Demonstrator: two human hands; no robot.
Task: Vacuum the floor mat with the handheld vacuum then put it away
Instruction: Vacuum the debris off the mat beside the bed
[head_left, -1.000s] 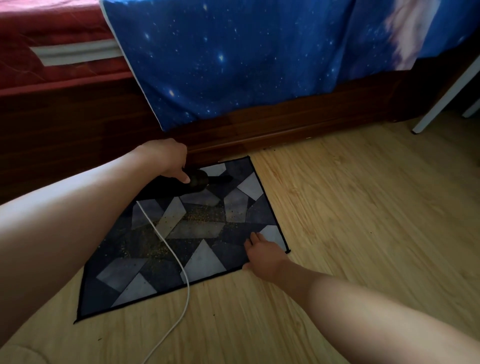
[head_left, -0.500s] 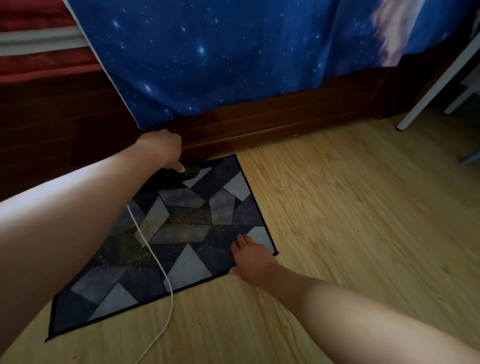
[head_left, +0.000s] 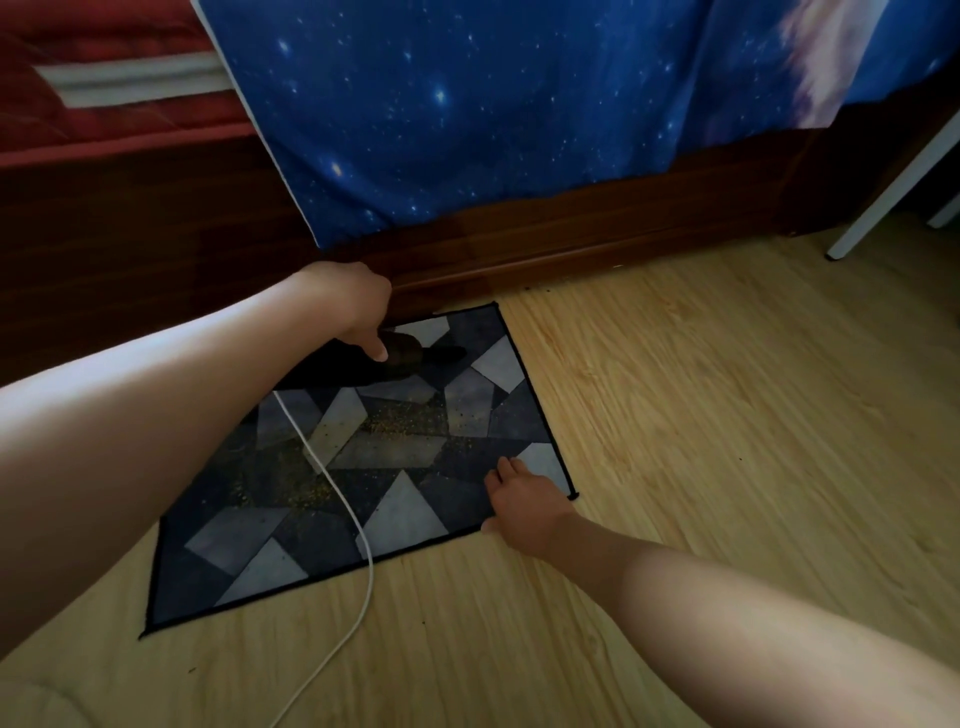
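We're looking down at the wood floor (head_left: 727, 467), with the bed (head_left: 571, 239) across 12 o'clock and its starry sheet (head_left: 493, 114) hanging over the side. The mat (head_left: 405, 514) lies at centre, one corner toward the bed. Our left hand (head_left: 348, 306) grips the black vacuum (head_left: 405, 353) at the mat's 12 o'clock end, index finger stretched down on it, nozzle pointing to 3 o'clock. Our right hand (head_left: 524, 509) presses flat, fingers together, on the mat's 4 o'clock corner. The white cord (head_left: 358, 525) trails to 6 o'clock. Crumbs (head_left: 400, 426) dot the mat's middle.
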